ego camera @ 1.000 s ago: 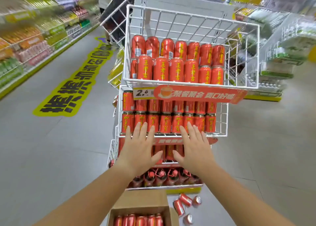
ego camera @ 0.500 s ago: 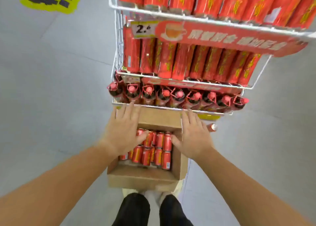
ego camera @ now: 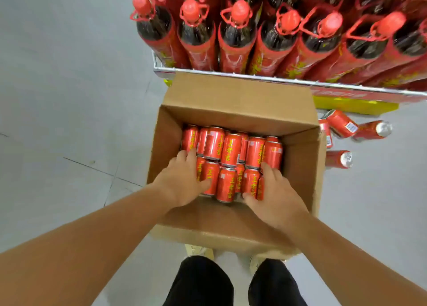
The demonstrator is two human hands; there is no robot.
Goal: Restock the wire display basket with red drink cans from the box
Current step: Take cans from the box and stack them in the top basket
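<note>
1. The cardboard box [ego camera: 233,95] stood open on the floor [ego camera: 69,97], just in front of the person's feet and touching the foot of the display.
2. The red cans [ego camera: 231,149] lay on their sides in the box in two rows, close together. They filled the far part, and a strip of bare cardboard showed at the near end. This suggested that some stock had already gone out, though most was left.
3. The left hand [ego camera: 182,180] rested on the left end of the near row, with its thumb against one can. The right hand [ego camera: 277,197] rested on the right end, with its thumb low at the near edge. The fingers of both were loosely bent over the cans. Whether either hand actually gripped a can could not be told.
4. No can was lifted clear, so I judged the step in hand to be a fresh pick, not yet made.
5. The wire display basket for the cans was out of view. Only a wire shelf [ego camera: 231,75] of red-capped bottles [ego camera: 238,35] showed above the box, so how full the basket was could not be judged.
6. A few loose cans [ego camera: 340,123] lay on the floor to the right of the box and were yet to be gathered.
</note>
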